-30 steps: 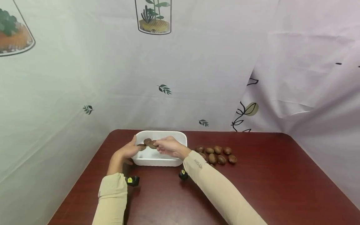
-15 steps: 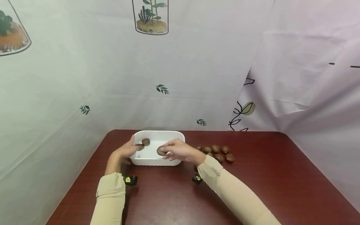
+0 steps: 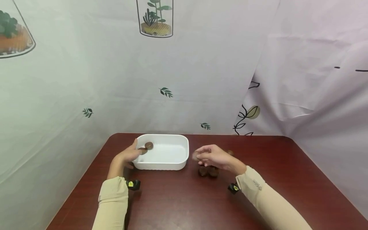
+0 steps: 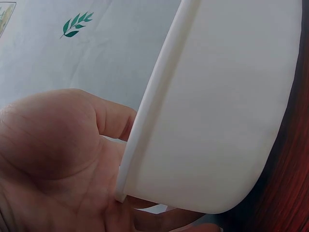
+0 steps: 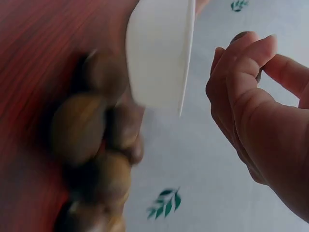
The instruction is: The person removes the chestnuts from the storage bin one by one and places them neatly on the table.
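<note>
A white tray (image 3: 172, 166) stands on the dark red table (image 3: 178, 204), and its outer wall fills the left wrist view (image 4: 227, 106). My left hand (image 3: 129, 155) grips the tray's left end, palm against the wall and thumb over the rim. One brown nut (image 3: 149, 145) lies inside, and another (image 3: 142, 150) sits by my left thumb. To the right of the tray, my right hand (image 3: 199, 156) hovers over a pile of nuts (image 3: 208, 172) and pinches a blurred nut (image 3: 195, 156); its dark tip shows between finger and thumb (image 5: 243, 36).
Patterned white curtains close the table in at the back and on both sides. The loose nuts (image 5: 91, 145) lie just right of the tray (image 5: 161, 53). A small black camera hangs under each wrist (image 3: 133, 184) (image 3: 233, 187). Bare table lies near me.
My right hand has moved right, from over the tray to above the nut pile, still pinching a nut. My left hand has kept its hold on the tray's left end.
</note>
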`<action>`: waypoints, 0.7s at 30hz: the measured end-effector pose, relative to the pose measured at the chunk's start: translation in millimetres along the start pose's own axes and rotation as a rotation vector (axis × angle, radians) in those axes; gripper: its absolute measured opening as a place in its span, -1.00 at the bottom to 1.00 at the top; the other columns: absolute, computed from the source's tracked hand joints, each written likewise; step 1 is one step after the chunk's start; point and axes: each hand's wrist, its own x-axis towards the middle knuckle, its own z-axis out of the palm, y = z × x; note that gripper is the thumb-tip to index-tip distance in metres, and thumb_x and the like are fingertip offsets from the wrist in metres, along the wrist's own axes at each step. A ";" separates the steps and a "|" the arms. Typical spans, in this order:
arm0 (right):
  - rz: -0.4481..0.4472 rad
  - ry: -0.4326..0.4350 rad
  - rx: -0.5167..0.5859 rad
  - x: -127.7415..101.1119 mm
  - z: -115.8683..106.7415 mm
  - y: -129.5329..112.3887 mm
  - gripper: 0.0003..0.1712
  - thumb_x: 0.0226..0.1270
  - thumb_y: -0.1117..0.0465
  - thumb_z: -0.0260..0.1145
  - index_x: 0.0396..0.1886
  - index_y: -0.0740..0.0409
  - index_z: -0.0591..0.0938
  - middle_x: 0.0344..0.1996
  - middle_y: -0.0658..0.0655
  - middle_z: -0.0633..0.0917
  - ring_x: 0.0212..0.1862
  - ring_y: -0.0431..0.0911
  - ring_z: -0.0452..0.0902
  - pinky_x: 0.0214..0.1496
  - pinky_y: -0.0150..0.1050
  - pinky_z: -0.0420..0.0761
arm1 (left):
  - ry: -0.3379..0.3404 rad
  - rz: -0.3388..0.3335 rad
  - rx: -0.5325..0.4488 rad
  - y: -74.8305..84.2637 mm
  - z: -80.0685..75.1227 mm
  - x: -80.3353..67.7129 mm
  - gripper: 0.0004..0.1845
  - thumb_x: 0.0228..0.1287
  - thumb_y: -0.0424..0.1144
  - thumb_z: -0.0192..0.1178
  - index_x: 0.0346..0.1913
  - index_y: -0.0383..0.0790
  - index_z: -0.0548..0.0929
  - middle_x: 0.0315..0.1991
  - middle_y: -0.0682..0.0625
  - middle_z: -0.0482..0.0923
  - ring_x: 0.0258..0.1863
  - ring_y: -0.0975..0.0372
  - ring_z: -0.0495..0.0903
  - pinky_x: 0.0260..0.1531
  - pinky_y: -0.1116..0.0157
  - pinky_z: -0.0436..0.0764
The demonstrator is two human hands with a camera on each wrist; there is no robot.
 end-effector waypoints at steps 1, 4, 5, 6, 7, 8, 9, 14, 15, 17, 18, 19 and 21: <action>0.002 0.003 0.000 -3.8 -5.2 2.4 -0.54 0.40 0.38 0.23 0.22 0.54 0.45 -0.24 0.16 0.69 -0.33 -0.16 0.62 -0.40 -0.39 0.54 | 0.000 0.001 0.001 0.0 0.1 0.4 -0.03 0.48 -0.06 -0.03 0.52 -0.25 -0.55 0.50 -0.48 -0.39 0.34 -0.36 0.15 -0.03 -0.25 0.51; -0.001 0.028 -0.020 -15.2 -18.1 10.3 -0.56 0.39 0.34 0.27 0.18 0.50 0.47 -0.25 0.13 0.68 -0.32 -0.14 0.61 -0.38 -0.37 0.57 | 0.003 0.000 0.005 0.3 0.5 0.8 -0.04 0.48 -0.06 -0.04 0.52 -0.25 -0.54 0.50 -0.49 -0.38 0.33 -0.36 0.15 -0.03 -0.25 0.52; -0.003 0.040 -0.023 -18.9 -21.5 13.2 -0.57 0.39 0.33 0.28 0.16 0.49 0.49 -0.25 0.12 0.68 -0.33 -0.13 0.62 -0.38 -0.36 0.58 | 0.005 -0.002 0.008 0.4 0.4 0.8 -0.04 0.48 -0.06 -0.05 0.52 -0.25 -0.54 0.50 -0.48 -0.38 0.34 -0.36 0.15 -0.03 -0.25 0.52; -0.005 0.052 -0.027 -23.0 -24.8 15.9 -0.58 0.38 0.33 0.29 0.14 0.49 0.49 -0.26 0.11 0.68 -0.33 -0.13 0.62 -0.37 -0.35 0.60 | 0.005 -0.004 0.008 0.4 0.2 0.9 -0.04 0.49 -0.06 -0.05 0.53 -0.24 -0.54 0.51 -0.48 -0.38 0.34 -0.36 0.14 -0.02 -0.25 0.51; -0.005 0.068 -0.032 -27.0 -27.8 19.0 -0.58 0.38 0.32 0.30 0.13 0.49 0.49 -0.27 0.10 0.69 -0.33 -0.13 0.63 -0.36 -0.34 0.61 | 0.004 -0.005 0.007 0.4 -0.1 0.8 -0.04 0.49 -0.06 -0.05 0.53 -0.24 -0.54 0.51 -0.47 -0.38 0.35 -0.36 0.14 -0.01 -0.25 0.51; -0.003 0.086 -0.044 -31.1 -30.9 21.9 -0.58 0.38 0.31 0.30 0.12 0.50 0.50 -0.28 0.09 0.69 -0.33 -0.13 0.64 -0.35 -0.33 0.62 | 0.002 -0.004 0.008 0.1 -0.4 0.9 -0.04 0.49 -0.05 -0.05 0.52 -0.24 -0.54 0.51 -0.47 -0.39 0.35 -0.36 0.13 -0.01 -0.25 0.51; 0.001 0.105 -0.052 -35.1 -33.7 24.7 -0.58 0.38 0.31 0.31 0.11 0.50 0.50 -0.29 0.09 0.70 -0.34 -0.13 0.65 -0.35 -0.32 0.63 | 0.000 -0.002 0.007 -0.1 -0.6 1.0 -0.04 0.49 -0.04 -0.05 0.52 -0.23 -0.55 0.51 -0.48 -0.39 0.35 -0.36 0.13 -0.01 -0.25 0.50; 0.025 0.179 -0.125 -53.9 -46.2 36.0 -0.55 0.37 0.26 0.34 0.10 0.52 0.54 -0.30 0.11 0.73 -0.33 -0.10 0.70 -0.35 -0.29 0.67 | -0.001 0.001 0.006 -1.2 -1.0 1.1 -0.03 0.49 -0.02 -0.04 0.53 -0.23 -0.54 0.51 -0.48 -0.37 0.36 -0.36 0.12 0.01 -0.25 0.49; 0.027 0.183 -0.135 -56.8 -48.2 37.9 -0.54 0.37 0.25 0.34 0.09 0.53 0.53 -0.29 0.12 0.73 -0.33 -0.10 0.71 -0.36 -0.29 0.67 | 0.000 -0.001 0.007 -1.7 -0.8 1.1 -0.03 0.49 -0.02 -0.04 0.53 -0.22 -0.54 0.51 -0.47 -0.36 0.36 -0.36 0.12 0.01 -0.25 0.49; 0.030 0.189 -0.144 -62.0 -52.2 41.7 -0.55 0.37 0.26 0.34 0.07 0.55 0.53 -0.27 0.14 0.74 -0.34 -0.08 0.71 -0.36 -0.29 0.67 | -0.001 -0.003 0.008 -1.5 -0.2 1.4 -0.03 0.49 -0.02 -0.04 0.53 -0.22 -0.55 0.51 -0.47 -0.37 0.36 -0.36 0.12 0.01 -0.25 0.49; 0.031 0.192 -0.148 -63.9 -54.0 43.6 -0.56 0.37 0.27 0.34 0.06 0.56 0.54 -0.26 0.15 0.74 -0.34 -0.08 0.72 -0.36 -0.29 0.67 | -0.001 -0.003 0.009 -1.4 0.0 1.6 -0.03 0.49 -0.02 -0.04 0.52 -0.23 -0.55 0.51 -0.48 -0.37 0.36 -0.36 0.12 0.01 -0.25 0.49; 0.033 0.193 -0.152 -65.5 -55.8 45.3 -0.56 0.37 0.26 0.33 0.05 0.56 0.53 -0.25 0.15 0.74 -0.34 -0.08 0.72 -0.36 -0.28 0.67 | -0.001 -0.002 0.009 -1.2 0.3 1.7 -0.02 0.49 -0.02 -0.04 0.52 -0.23 -0.55 0.51 -0.48 -0.38 0.35 -0.36 0.12 0.00 -0.25 0.49; 0.038 0.202 -0.155 -67.6 -59.0 49.2 -0.58 0.37 0.27 0.33 0.03 0.56 0.54 -0.26 0.16 0.74 -0.34 -0.07 0.72 -0.36 -0.28 0.68 | -0.001 -0.002 0.008 -1.1 0.8 2.0 -0.02 0.49 -0.03 -0.04 0.52 -0.24 -0.55 0.51 -0.48 -0.38 0.35 -0.36 0.12 0.00 -0.25 0.49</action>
